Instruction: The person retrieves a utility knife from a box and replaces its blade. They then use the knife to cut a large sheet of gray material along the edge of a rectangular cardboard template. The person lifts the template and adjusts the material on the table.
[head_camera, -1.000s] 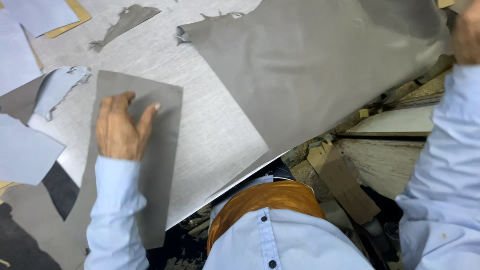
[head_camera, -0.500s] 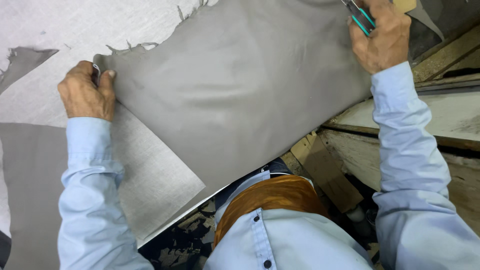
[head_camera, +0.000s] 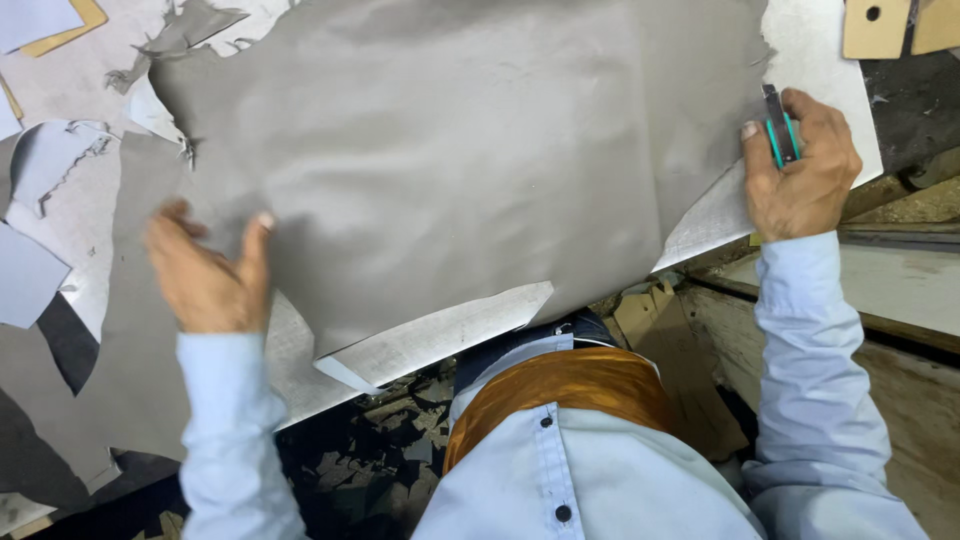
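Nearest the camera, dark scraps (head_camera: 380, 450) litter the floor below the desk (head_camera: 440, 335) edge. On the desk, the big grey leather sheet (head_camera: 450, 150) now lies spread flat across the middle; 0.5 s ago the left hand pinched its ragged left edge, and now the left hand (head_camera: 205, 275) rests open, fingers splayed, smoothing the sheet's lower left part. The right hand (head_camera: 800, 175) has come lower along the right edge and stays clamped on a teal-handled knife (head_camera: 780, 130), its blade seemingly at the sheet's border, though that is hard to tell. Farther left, 1 smaller grey piece (head_camera: 130, 380) lies under the sheet, with pale offcuts (head_camera: 30, 280) beyond. At the far right corner sit tan card templates (head_camera: 900, 25).
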